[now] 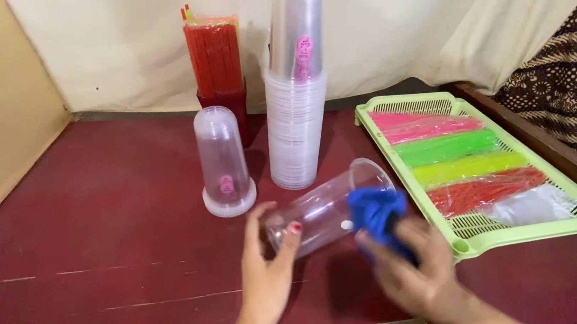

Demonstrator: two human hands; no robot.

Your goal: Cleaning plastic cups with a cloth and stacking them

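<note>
The left hand (265, 264) gripped the base of a clear plastic cup (329, 208) lying tilted beside the green slotted tray (524, 230); the right hand (413, 263) clutched a blue cloth (377, 211) at its mouth. Squeezing harder could probably crack the thin cup

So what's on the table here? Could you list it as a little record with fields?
left hand: left hand grips the base of a clear plastic cup lying on its side
right hand: right hand pushes a blue cloth into the cup's mouth
behind: cup stack, upside-down cup, red straws
right side: green tray with bagged coloured straws
surface: red table
</note>
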